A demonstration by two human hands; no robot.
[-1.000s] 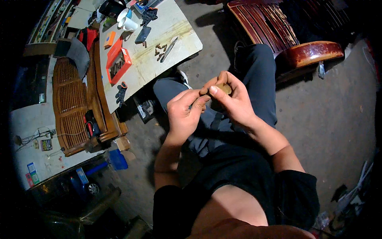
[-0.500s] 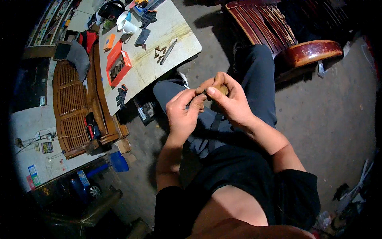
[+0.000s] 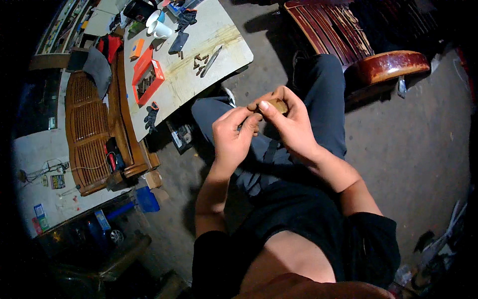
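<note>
Here: right hand (image 3: 291, 124) pinches small wooden block (image 3: 277, 105) over lap, long axis running left-right. Left hand (image 3: 231, 137) just beside block, fingertips touching its left end (grip unclear). Surface (image 3: 209, 65) well left of block.

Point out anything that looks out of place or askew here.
A dark glove hangs over the white table's near edge, half off it. Small wood pieces lie scattered on top. Both hands hold a small wood block.
</note>
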